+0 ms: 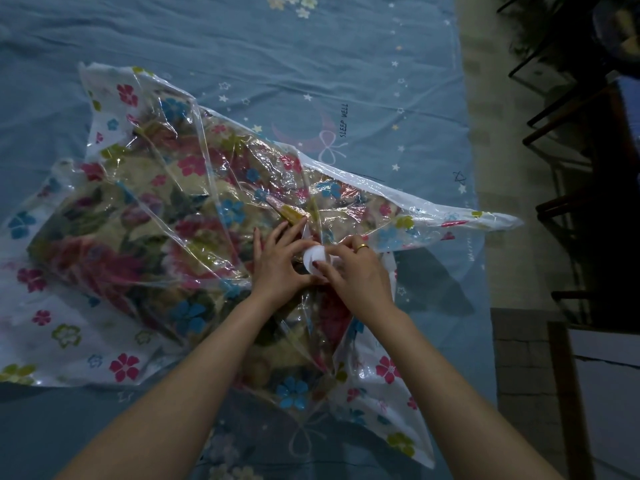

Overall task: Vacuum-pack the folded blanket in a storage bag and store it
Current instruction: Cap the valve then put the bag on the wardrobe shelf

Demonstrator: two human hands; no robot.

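A clear storage bag [114, 327] printed with coloured flowers lies crumpled on the bed. Inside it sits the folded blanket [145, 216], beige with large red and green flowers. On the bag's top face, right of the middle, is a round white valve cap [316, 258]. My left hand [282, 263] rests on the plastic beside the valve, thumb against its lower edge and fingers spread. My right hand [356, 271], a gold ring on one finger, grips the cap from the right with fingertips over it.
The bed has a blue sheet [242, 46] with stars, a moon and the words "SLEEP WELL". Its right edge drops to a tiled floor [519, 358]. Dark wooden chair frames [581, 188] stand on the right.
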